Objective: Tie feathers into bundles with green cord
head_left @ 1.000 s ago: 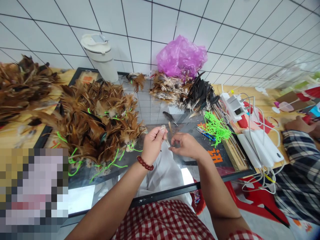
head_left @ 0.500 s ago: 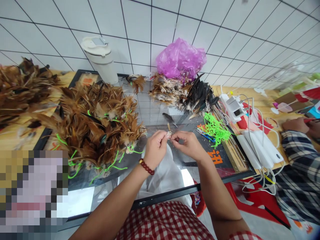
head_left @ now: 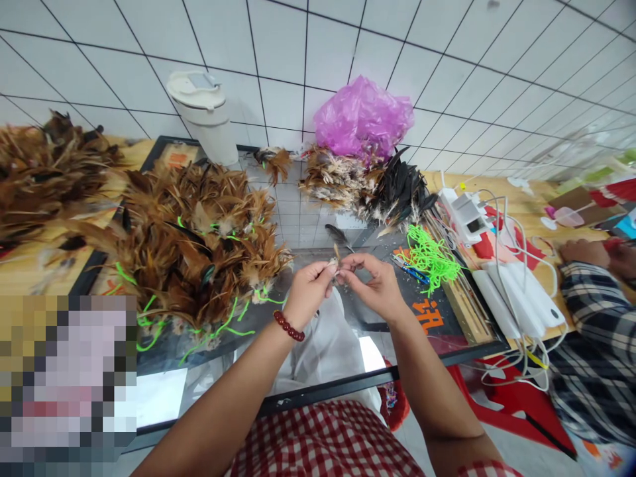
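My left hand [head_left: 309,289], with a red bead bracelet [head_left: 289,326] at the wrist, pinches a small feather [head_left: 336,252] by its pale fluffy base; the brown tip points up. My right hand [head_left: 370,281] meets it from the right, thumb and forefinger closed at the same fluffy base. What exactly the right fingertips grip is too small to make out. A dark loose feather [head_left: 338,233] lies on the glass tabletop just beyond my hands. Left of them spreads a big heap of brown feather bunches [head_left: 199,252], some tied with green cord.
Green cord [head_left: 433,257] lies tangled beside a blue-handled tool [head_left: 415,272] on the right. Behind are pale and black feathers [head_left: 397,189], a purple plastic bag [head_left: 365,116] and a white cup [head_left: 206,119]. White chargers with cables [head_left: 467,218] sit near a co-worker's plaid sleeve [head_left: 596,298].
My right fingers have shifted slightly at the feather's base, and the thumb and forefinger have moved against it. The left hand keeps its pinch. The whole view has shifted a little.
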`<action>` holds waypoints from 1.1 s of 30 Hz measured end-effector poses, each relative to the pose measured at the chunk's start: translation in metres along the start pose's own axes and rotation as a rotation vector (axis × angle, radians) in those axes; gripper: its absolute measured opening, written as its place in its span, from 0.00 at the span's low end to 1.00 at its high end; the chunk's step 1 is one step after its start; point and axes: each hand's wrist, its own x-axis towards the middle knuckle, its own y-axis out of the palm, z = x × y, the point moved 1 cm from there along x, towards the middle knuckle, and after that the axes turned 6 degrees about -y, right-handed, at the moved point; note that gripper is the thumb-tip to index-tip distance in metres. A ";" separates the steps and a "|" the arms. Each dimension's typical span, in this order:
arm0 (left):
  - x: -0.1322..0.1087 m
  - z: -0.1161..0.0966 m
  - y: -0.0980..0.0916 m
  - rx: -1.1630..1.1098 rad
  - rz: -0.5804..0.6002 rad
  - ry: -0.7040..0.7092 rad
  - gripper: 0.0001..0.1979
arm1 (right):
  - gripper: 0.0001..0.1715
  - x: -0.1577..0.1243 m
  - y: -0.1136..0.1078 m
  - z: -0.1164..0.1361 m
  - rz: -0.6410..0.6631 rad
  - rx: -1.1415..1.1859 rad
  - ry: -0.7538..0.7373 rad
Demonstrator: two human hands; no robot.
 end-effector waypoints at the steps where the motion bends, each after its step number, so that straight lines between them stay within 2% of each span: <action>1: 0.000 -0.001 0.001 -0.013 0.018 -0.015 0.15 | 0.06 0.000 0.000 0.000 -0.010 0.005 0.000; 5: -0.002 -0.004 0.003 -0.050 0.062 -0.061 0.15 | 0.08 0.000 0.000 -0.002 -0.063 0.068 0.035; 11: -0.001 -0.003 0.003 -0.122 0.007 -0.051 0.16 | 0.10 -0.002 0.005 -0.007 -0.103 0.137 0.087; 16: 0.002 0.003 -0.001 0.057 -0.005 0.014 0.16 | 0.12 -0.004 0.007 -0.006 -0.116 -0.023 -0.003; 19: 0.003 0.004 -0.003 0.153 -0.035 0.060 0.17 | 0.13 -0.003 0.007 -0.007 -0.131 -0.015 -0.002; 24: 0.002 0.003 -0.002 0.173 -0.055 0.107 0.16 | 0.05 0.002 0.006 -0.004 -0.045 0.015 -0.042; 28: 0.001 0.002 -0.002 0.171 -0.009 0.085 0.17 | 0.06 0.004 0.004 0.000 0.002 -0.031 -0.067; 33: 0.000 0.001 -0.001 0.089 0.096 0.028 0.13 | 0.07 0.005 0.003 0.001 -0.014 -0.092 -0.072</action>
